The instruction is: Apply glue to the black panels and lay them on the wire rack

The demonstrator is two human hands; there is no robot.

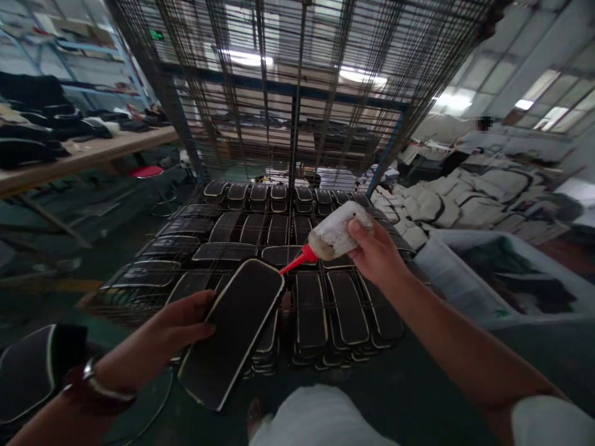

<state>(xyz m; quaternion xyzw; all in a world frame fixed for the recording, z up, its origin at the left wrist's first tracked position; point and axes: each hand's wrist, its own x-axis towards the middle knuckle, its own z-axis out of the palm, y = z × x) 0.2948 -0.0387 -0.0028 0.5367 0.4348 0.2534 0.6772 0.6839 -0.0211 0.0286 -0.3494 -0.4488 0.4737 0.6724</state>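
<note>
My left hand [193,322] grips the left edge of a long black panel [235,325] with rounded corners and a pale line around its rim. The panel is tilted, its upper end pointing away from me. In my right hand [376,248] is a white squeeze bottle [339,230], smudged brown near its shoulder. Its red nozzle [300,259] points down to the left, and the tip is at the panel's upper right corner. Whether the tip touches the rim I cannot tell.
Many similar black panels [311,310] lie in rows and stacks on a wire rack [297,93]. A wooden bench [93,152] stands left, a red stool [147,171] beside it. On the right are a white bin [446,272], pale piled pieces [465,192] and a person [467,145] farther back.
</note>
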